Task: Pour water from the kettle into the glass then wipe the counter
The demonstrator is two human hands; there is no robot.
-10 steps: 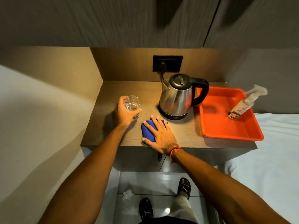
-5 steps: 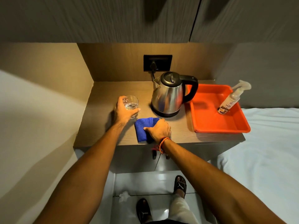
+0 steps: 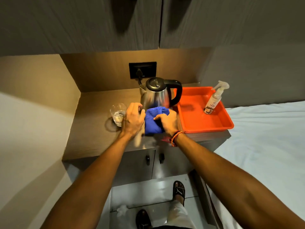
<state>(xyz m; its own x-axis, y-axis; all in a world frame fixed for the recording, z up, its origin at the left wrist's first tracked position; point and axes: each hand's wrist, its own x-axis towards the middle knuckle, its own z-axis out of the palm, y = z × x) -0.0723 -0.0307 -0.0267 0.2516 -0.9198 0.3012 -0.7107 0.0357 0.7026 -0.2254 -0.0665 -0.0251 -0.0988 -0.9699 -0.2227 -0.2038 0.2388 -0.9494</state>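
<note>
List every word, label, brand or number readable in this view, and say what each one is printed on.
No text here can be read with certainty.
White spray bottle standing in the orange plastic tray: dark print on its label, too blurred to read.
Black sandals on the floor: a white logo figure, no legible words.
Steel electric kettle, blue cloth, clear glass, black wall socket: no visible text.
</note>
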